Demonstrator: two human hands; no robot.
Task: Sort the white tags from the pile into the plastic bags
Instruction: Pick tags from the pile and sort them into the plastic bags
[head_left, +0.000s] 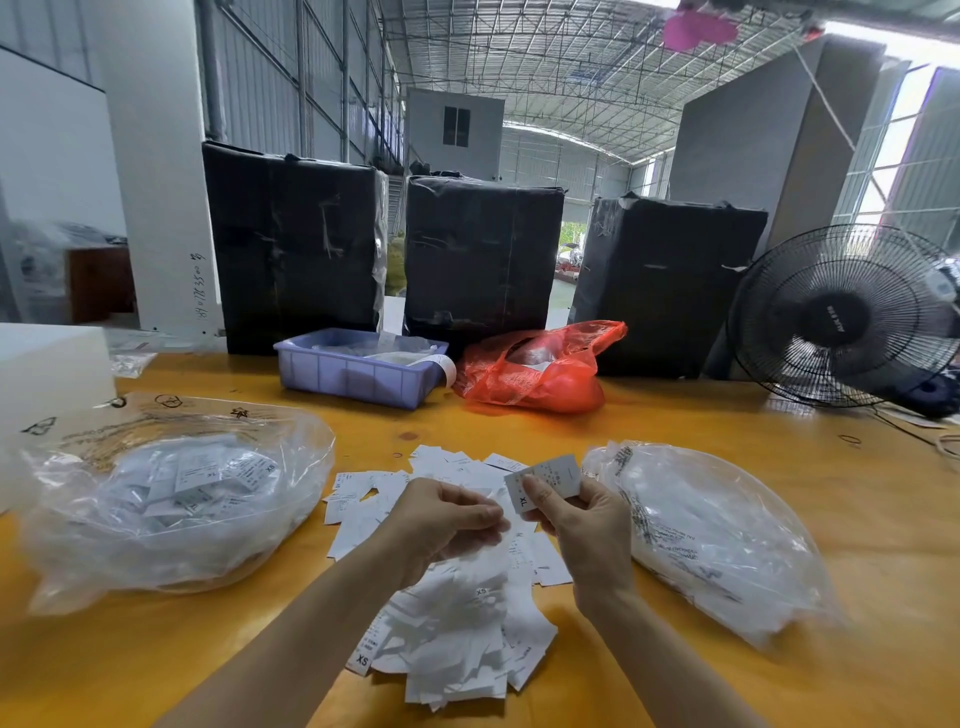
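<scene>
A pile of white tags lies spread on the yellow table in front of me. My right hand pinches a few tags, the front one marked XL, above the pile. My left hand hovers beside it with fingers curled; whether it pinches a tag is blurred. A clear plastic bag on the left holds several tags, one marked XS. Another clear plastic bag on the right looks flatter, its contents hard to make out.
Behind the pile stand a blue plastic tray and a red plastic bag. Three black wrapped boxes line the table's far edge. A black fan stands at the right. A white block sits at the far left.
</scene>
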